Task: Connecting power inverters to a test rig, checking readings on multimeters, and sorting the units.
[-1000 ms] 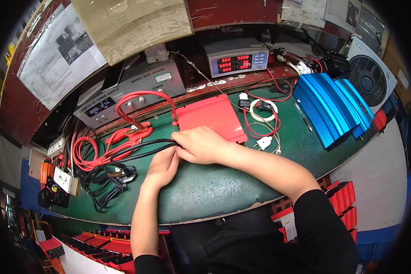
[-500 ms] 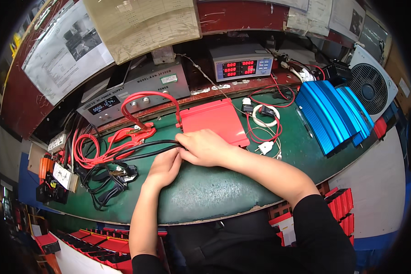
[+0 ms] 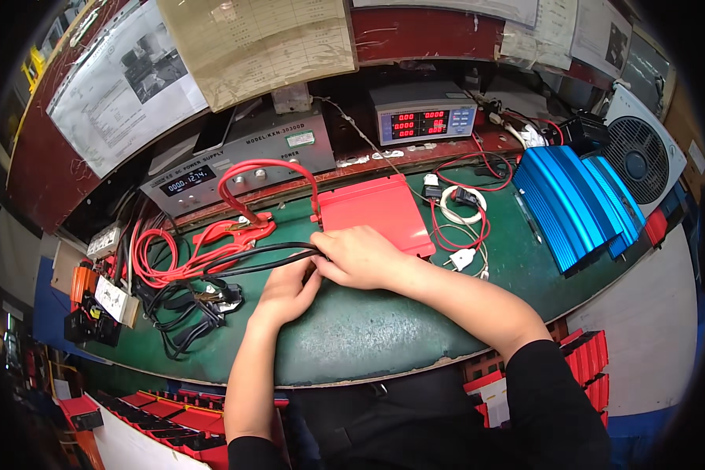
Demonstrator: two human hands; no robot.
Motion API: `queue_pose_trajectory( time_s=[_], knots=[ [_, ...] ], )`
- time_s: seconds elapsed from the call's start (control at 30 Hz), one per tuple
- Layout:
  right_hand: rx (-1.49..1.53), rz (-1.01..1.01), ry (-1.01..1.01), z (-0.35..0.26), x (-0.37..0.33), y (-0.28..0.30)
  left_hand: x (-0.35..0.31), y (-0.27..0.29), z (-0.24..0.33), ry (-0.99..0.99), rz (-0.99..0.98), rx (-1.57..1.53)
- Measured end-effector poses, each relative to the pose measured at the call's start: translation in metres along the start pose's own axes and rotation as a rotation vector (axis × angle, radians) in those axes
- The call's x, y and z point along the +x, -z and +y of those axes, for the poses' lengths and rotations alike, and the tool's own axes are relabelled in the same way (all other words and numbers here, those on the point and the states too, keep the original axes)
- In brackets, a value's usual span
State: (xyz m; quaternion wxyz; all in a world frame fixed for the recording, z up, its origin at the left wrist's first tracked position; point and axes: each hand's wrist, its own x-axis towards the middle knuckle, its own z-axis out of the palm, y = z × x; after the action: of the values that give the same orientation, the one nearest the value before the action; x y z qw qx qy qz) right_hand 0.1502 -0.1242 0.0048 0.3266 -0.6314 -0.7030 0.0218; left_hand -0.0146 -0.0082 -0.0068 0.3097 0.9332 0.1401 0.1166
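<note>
A red metal box point(image 3: 384, 210) with finned edges lies on the bench in front of me. At its near left corner my right hand point(image 3: 362, 257) is closed on the end of a black cable point(image 3: 252, 255). My left hand point(image 3: 284, 295) is closed just below, its fingertips touching the right hand; what they hold is hidden. A thick red cable point(image 3: 266, 164) arches onto the box's left end, and a red clamp point(image 3: 236, 229) lies beside it. Further left, a black clamp point(image 3: 225, 297) rests among coiled black cables.
A grey power supply point(image 3: 235, 160) and a meter with red digits point(image 3: 425, 117) stand behind. On the right are a white plug point(image 3: 460, 258), a blue finned case point(image 3: 568, 207) and a fan point(image 3: 638, 153). Red cases point(image 3: 172, 419) sit below the green bench's point(image 3: 352, 345) front edge.
The whole view has shifted slightly, so the bench appears a little further right and lower. Both hands keep nearly the same place at the box's corner.
</note>
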Motion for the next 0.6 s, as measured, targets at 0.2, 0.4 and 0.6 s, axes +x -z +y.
queue_pose_trajectory(
  time_s=[0.2, 0.4, 0.6],
  knots=[
    [-0.007, -0.007, -0.002, -0.0003, 0.0005, 0.0005, -0.0007, 0.0012, 0.0037, -0.021, 0.022, -0.006],
    [0.001, -0.002, 0.003, -0.0016, 0.0005, 0.0013, -0.0016, 0.0013, 0.0058, -0.021, 0.014, 0.0],
    [0.002, -0.02, -0.014, -0.001, 0.0002, 0.002, -0.0014, 0.0005, 0.0072, -0.043, 0.029, 0.005]
  ],
)
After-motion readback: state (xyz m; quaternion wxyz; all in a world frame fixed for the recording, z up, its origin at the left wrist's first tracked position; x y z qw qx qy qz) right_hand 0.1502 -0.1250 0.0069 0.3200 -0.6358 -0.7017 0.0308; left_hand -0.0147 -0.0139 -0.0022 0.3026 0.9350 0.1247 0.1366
